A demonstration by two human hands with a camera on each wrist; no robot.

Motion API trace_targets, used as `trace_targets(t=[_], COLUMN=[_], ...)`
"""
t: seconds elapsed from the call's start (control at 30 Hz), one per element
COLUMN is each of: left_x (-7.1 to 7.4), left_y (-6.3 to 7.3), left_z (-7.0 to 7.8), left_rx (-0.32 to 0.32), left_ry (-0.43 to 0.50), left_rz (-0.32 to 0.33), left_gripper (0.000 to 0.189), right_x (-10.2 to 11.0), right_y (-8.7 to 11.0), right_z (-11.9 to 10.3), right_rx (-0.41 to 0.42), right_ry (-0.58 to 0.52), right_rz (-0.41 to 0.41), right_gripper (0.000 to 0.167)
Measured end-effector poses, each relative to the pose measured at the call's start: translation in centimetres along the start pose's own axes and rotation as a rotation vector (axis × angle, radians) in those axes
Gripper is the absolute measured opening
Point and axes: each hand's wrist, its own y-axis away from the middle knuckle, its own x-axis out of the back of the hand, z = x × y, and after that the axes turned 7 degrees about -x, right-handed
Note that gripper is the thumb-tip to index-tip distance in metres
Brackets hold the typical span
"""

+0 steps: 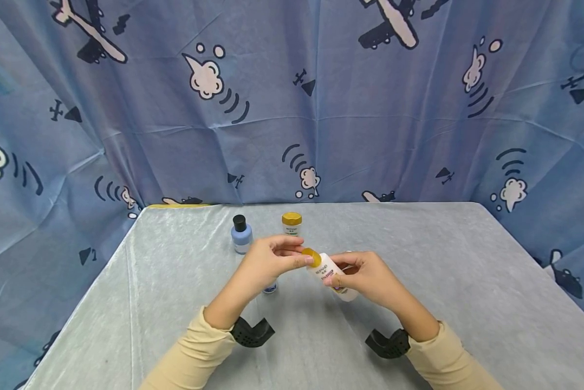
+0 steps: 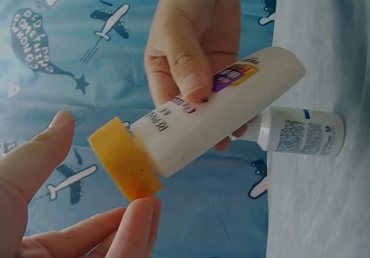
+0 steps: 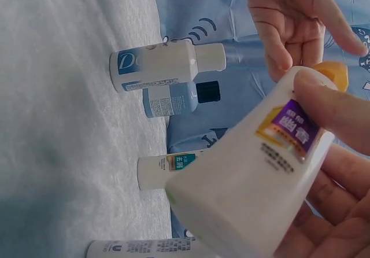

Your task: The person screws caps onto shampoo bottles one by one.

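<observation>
My right hand grips a white shampoo-like bottle with a yellow cap, thumb on its front and fingers behind. The bottle is tilted above the table, cap end toward my left hand. In the left wrist view, the left fingertips touch the edge of the yellow cap, while the left thumb stands apart from it. The right wrist view shows the bottle's purple and yellow label. The left palm there faces the cap, fingers extended.
A blue bottle with a black cap and a white gold-capped bottle stand behind my hands. One white bottle with a blue label is mostly hidden by the left hand in the head view. Another white bottle stands behind the right hand.
</observation>
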Motion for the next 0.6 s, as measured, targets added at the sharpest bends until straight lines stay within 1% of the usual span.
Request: trace_targets(t=[0.13, 0.23, 0.4, 0.6], left_x=[-0.36, -0.51, -0.50, -0.34], left_y=[-0.05, -0.05, 0.00, 0.12], left_z=[-0.18, -0.28, -0.32, -0.16], left_rx=[0.001, 0.001, -0.022, -0.061], left_ry=[-0.021, -0.041, -0.046, 0.012], left_rz=[0.029, 0.026, -0.007, -0.062], left_gripper=[0.041, 0.037, 0.036, 0.039], right_x=[-0.12, -0.13, -0.04, 0.13], right_y=[0.06, 0.13, 0.16, 0.08], right_z=[-0.02, -0.05, -0.06, 0.21], right_rx=[0.012, 0.019, 0.024, 0.024], right_ry=[0.011, 0.015, 0.018, 0.029], right_rz=[0.014, 0.013, 0.010, -0.005], right_gripper=[0.043, 0.043, 0.043, 0.043])
